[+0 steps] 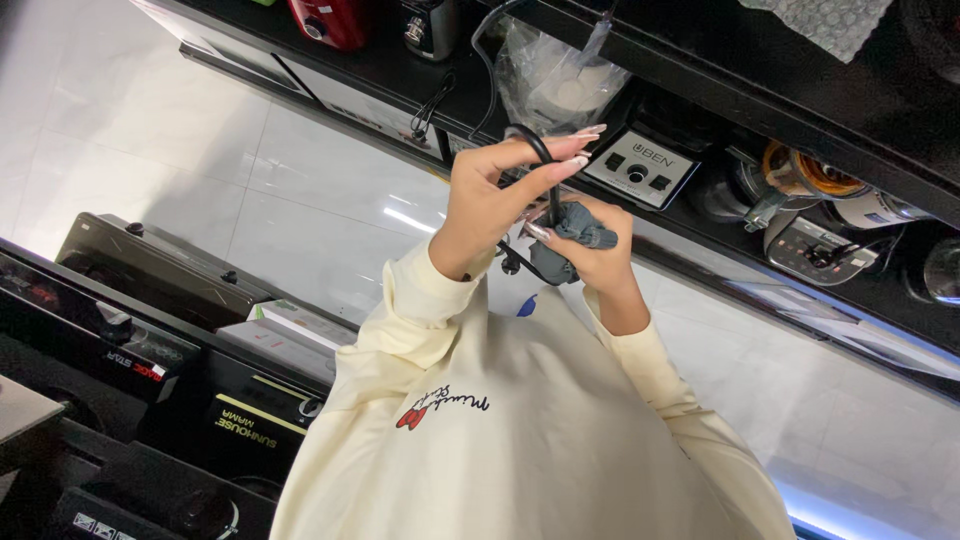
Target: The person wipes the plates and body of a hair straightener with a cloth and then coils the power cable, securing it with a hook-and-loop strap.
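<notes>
My left hand [490, 195] is raised in front of my chest and pinches a loop of thin black cable [541, 150] between thumb and fingers. Just below and to the right, my right hand [602, 262] is closed around a crumpled grey cloth [584, 228], with the cable running down between the two hands. The hands touch each other. Both arms wear the sleeves of a cream sweatshirt [520, 430]. The cable's far end goes up toward the black shelf [700, 60].
The black shelf carries a blender base with a white control panel [640, 168], a jar wrapped in clear plastic [556, 80], a red appliance [330, 20] and other small appliances [810, 235]. Black cooktops and boxes [150, 300] stand at lower left. The floor [200, 170] is white tile.
</notes>
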